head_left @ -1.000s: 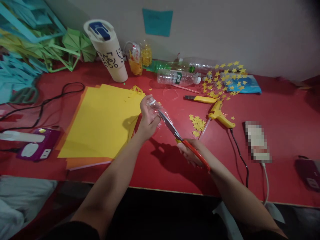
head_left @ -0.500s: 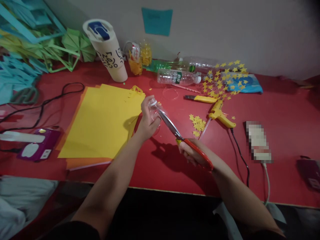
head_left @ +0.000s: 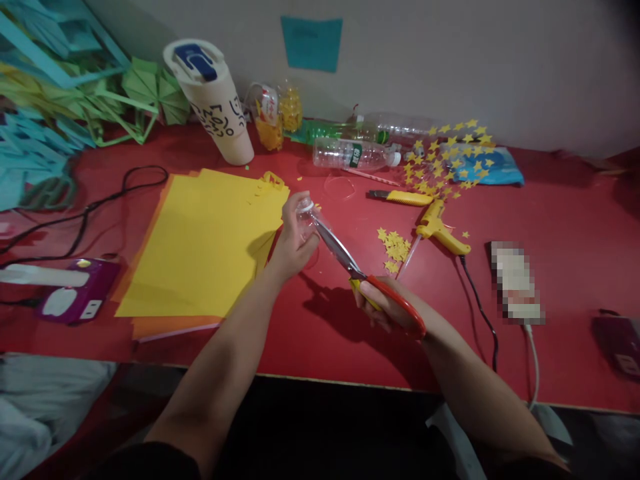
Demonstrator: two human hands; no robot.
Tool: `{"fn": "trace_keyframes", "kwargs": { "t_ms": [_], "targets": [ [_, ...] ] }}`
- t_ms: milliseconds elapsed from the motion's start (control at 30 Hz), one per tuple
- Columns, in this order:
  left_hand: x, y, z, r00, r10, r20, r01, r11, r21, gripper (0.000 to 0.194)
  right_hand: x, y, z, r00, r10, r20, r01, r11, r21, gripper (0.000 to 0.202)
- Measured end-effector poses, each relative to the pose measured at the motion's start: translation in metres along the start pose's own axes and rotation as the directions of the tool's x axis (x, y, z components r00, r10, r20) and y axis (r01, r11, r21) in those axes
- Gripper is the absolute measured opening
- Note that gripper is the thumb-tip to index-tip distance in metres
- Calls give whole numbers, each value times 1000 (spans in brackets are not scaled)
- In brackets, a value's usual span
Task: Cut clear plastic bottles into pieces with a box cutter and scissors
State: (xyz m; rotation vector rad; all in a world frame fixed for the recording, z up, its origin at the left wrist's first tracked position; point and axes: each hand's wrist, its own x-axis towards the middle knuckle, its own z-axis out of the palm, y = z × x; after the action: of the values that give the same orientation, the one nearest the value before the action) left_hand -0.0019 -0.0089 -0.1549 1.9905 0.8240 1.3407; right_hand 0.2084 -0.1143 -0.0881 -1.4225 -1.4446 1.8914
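My left hand (head_left: 294,241) is closed around a clear plastic bottle top (head_left: 305,215), its white-ringed neck pointing up. My right hand (head_left: 379,303) grips red-handled scissors (head_left: 343,252) with long metal blades. The blade tips reach the plastic beside my left fingers; whether they bite into it I cannot make out. Right of the blades lies a small heap of yellow stars (head_left: 396,248). Under my left wrist is a stack of yellow paper (head_left: 200,247).
A yellow glue gun (head_left: 440,230) and a yellow utility knife (head_left: 400,197) lie to the right. Plastic bottles (head_left: 345,155) and a white tumbler (head_left: 220,107) are along the back. A phone (head_left: 517,283), a purple power strip (head_left: 80,290) and cables flank my arms.
The scissors' handles have spread slightly, with more of the yellow inner part of the grip showing. My left hand keeps its hold on the bottle top, and the view shifts a little.
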Motion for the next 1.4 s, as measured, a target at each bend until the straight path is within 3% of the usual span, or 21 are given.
{"fn": "trace_keyframes", "kwargs": {
  "t_ms": [200,500,667,800,1033,1267,1400],
  "targets": [
    [-2,-4,-8,999,-38,7,37,993,108,55,-1,-2,-3,1000,19,-5,-19,998,-52,54],
    [2,1,-7,998,-30,49,32,998,-53,56,-3,1,-4,997,-46,61,44,998,33,54],
    [1,2,4,998,-47,-45,41,991,-131,56,1,-1,7,1000,-12,6,12,999,39,51],
    [1,1,12,993,-54,-109,37,987,-154,56,3,-5,14,989,72,-131,-75,997,-12,44],
    [2,5,3,997,-74,-4,73,991,-108,57,-1,-6,10,993,82,-90,-81,997,11,42],
    [1,3,5,999,-46,-15,44,995,-92,56,-1,-12,13,976,160,-144,-167,985,-36,39],
    [1,3,4,998,-61,4,61,990,-123,56,-1,-11,12,984,122,-132,-127,992,-27,39]
  ]
}}
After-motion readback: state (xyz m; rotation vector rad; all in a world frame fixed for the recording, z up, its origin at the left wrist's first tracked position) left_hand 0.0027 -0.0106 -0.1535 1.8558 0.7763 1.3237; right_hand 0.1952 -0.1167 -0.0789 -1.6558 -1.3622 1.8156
